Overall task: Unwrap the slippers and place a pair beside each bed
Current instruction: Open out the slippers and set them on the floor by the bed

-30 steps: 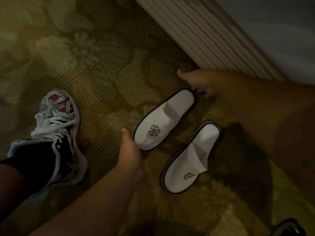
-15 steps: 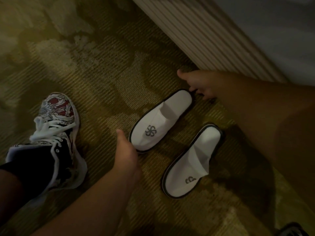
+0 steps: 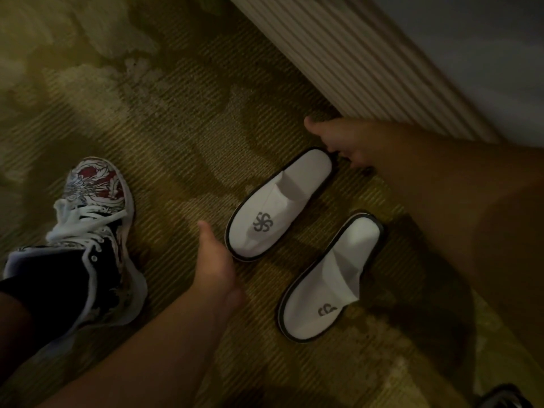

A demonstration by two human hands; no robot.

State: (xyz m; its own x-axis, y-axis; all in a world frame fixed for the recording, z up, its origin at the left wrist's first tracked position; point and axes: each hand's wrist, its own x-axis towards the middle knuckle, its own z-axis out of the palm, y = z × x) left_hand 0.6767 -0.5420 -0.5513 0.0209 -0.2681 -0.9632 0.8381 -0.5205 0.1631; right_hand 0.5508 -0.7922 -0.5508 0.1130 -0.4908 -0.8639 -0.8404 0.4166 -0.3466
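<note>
Two white slippers with dark trim and a grey logo lie unwrapped on the carpet, side by side and slanted, beside the ribbed bed base point(image 3: 362, 72). My right hand point(image 3: 338, 139) reaches in from the right; its fingertips touch the heel of the upper slipper point(image 3: 282, 198) and its thumb sticks out to the left. My left hand point(image 3: 216, 266) hovers just left of that slipper's toe with the thumb raised, and its fingers are hidden behind the hand. The lower slipper point(image 3: 329, 275) lies untouched between my forearms.
My sneaker point(image 3: 94, 219), with its red and white pattern and white laces, stands on the patterned olive carpet point(image 3: 182, 119) at the left. A dark object point(image 3: 506, 397) shows at the bottom right corner. The room is dim.
The upper slipper has shifted slightly left, away from the lower one. My left hand has drawn back a little from its toe. My right hand stays at its heel.
</note>
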